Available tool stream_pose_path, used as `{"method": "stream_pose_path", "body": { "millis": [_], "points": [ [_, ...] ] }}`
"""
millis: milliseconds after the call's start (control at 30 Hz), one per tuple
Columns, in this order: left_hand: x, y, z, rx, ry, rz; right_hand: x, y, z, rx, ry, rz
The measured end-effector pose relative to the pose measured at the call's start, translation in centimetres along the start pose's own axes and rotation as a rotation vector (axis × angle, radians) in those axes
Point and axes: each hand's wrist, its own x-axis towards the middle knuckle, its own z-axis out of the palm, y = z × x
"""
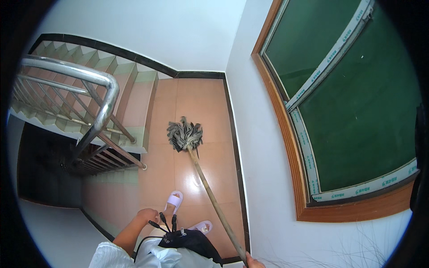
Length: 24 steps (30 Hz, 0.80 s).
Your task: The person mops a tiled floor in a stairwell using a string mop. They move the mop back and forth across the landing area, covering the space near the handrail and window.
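Observation:
A mop with a grey, dark-striped cloth head (185, 134) rests on the tiled landing floor. Its long wooden handle (214, 201) slants down to the lower right, where my right hand (254, 261) is closed round it at the picture's bottom edge. My left hand (148, 215) is bent in front of my waist, beside the cable plugs of a black waist bag (187, 239); its fingers are partly hidden and I cannot tell if it holds anything. Both feet wear light purple slippers (175, 200) on the tiles.
A stainless steel railing (107, 100) borders the stairwell at the left, with steps (129, 97) rising beyond it and others descending below. White walls with black skirting (201, 75) edge the landing. A wood-framed window (301, 187) with green panes is on the right.

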Motion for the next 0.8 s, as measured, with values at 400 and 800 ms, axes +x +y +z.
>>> {"method": "stream_pose_path", "body": {
  "millis": [400,800],
  "points": [
    [2.2,-7.7,1.6,-0.122,0.055,-0.004,-9.3,3.8,3.1,0.013,-0.164,0.092],
    [-1.7,-18.7,2.6,-0.312,0.202,-0.013,17.5,-11.8,4.0,0.133,0.058,0.051]
  ]
}}
